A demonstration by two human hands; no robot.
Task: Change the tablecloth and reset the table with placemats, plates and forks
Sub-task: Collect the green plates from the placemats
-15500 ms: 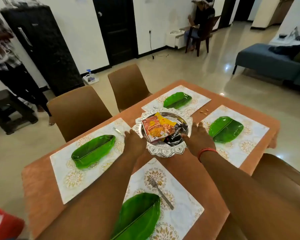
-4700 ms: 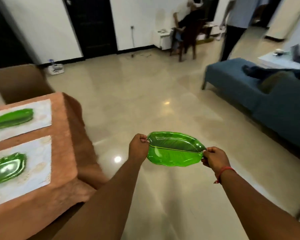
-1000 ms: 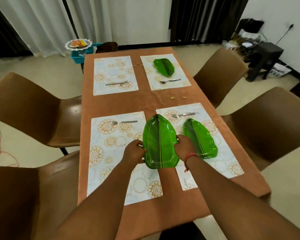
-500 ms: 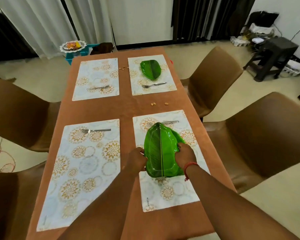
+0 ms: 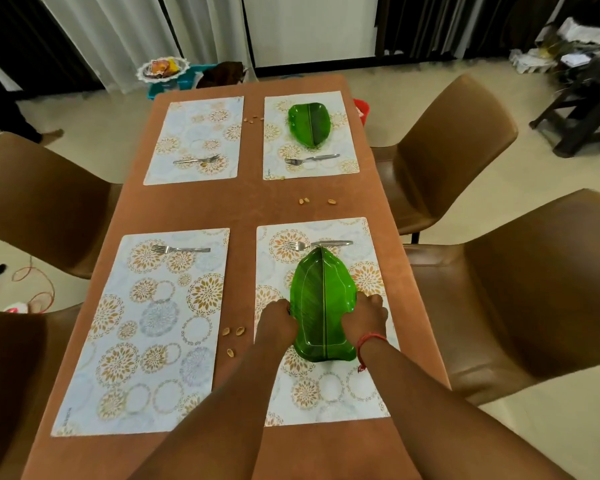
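Left hand [image 5: 278,322] curled on the left rim of a glossy green leaf-shaped plate [image 5: 323,306], gripping it; right hand [image 5: 366,315], a red thread at the wrist, curled on the right rim, gripping likewise. Plate lengthwise on the near-right pale floral rectangular placemat [image 5: 326,393], pointed tip just beside a steel fork [image 5: 317,244] lying across that mat's far end; whether another plate lies beneath cannot be told. On the near-left placemat [image 5: 146,341], only a second fork [image 5: 181,249] at its far end. Scattered nut shells [image 5: 234,337] on the brown tablecloth [image 5: 243,202] between the two near mats. Toward the tabletop's far edge, far-right placemat [image 5: 343,168] carrying a second green leaf plate [image 5: 309,124] and a third fork [image 5: 311,159]; far-left placemat [image 5: 194,133] carrying a fourth fork [image 5: 196,160]. More shells [image 5: 316,201] near the tabletop's right edge. Brown chairs [image 5: 440,147] along both long sides.
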